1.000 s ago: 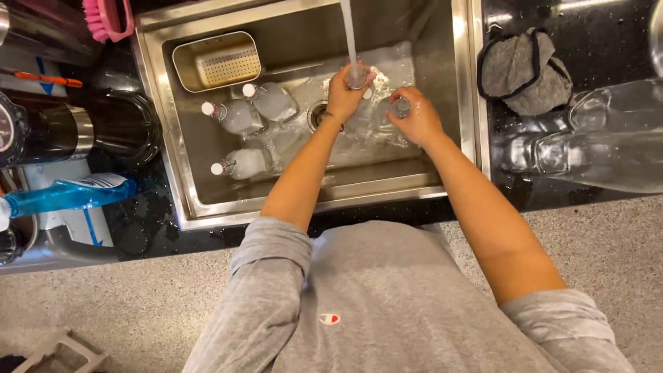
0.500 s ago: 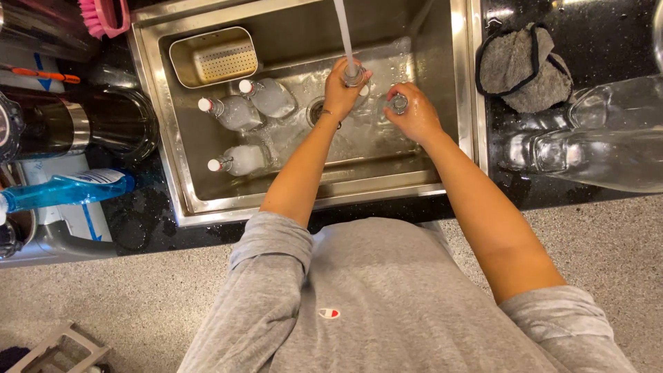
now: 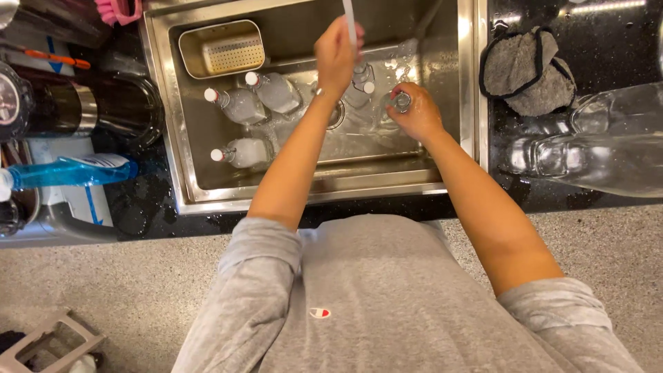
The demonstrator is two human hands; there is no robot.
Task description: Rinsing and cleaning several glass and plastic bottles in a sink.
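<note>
**Two hands over a steel sink full of glass bottles**

The person leans over a stainless steel sink (image 3: pixel 181 131) set into a dark speckled surface (image 3: pixel 594 41); a thin stream of water (image 3: pixel 350 21) falls from the top edge of the view into the basin. The left hand (image 3: pixel 336 55) is raised beside that stream, blurred with motion; its grip looks loosely curled, and I cannot tell whether it has hold of anything. The right hand (image 3: pixel 414 114) is lower, near the right wall of the sink, its grip closed around the neck of a clear glass bottle (image 3: pixel 399 102) that stands upright in the basin, its round mouth showing just above the fingers (image 3: pixel 400 88); between the two hands, just beside the drain, another small bottle (image 3: pixel 362 79) with a white stopper stands under the water.

Three more clear stoppered bottles lie on their sides in the left half of the sink: one at the back (image 3: pixel 275 91), one just beside it (image 3: pixel 237 105), one nearer the front (image 3: pixel 242 152); behind them a perforated metal strainer tray (image 3: pixel 222 47) rests in the far left corner.

On the surface to the right lies a crumpled grey cloth (image 3: pixel 526 69), and nearer the front a large clear glass jug (image 3: pixel 594 152) on its side; to the left are a blue spray bottle (image 3: pixel 65 171) lying flat and a dark glass vessel (image 3: pixel 117 107); a pink brush (image 3: pixel 119 10) shows at the top edge.
</note>
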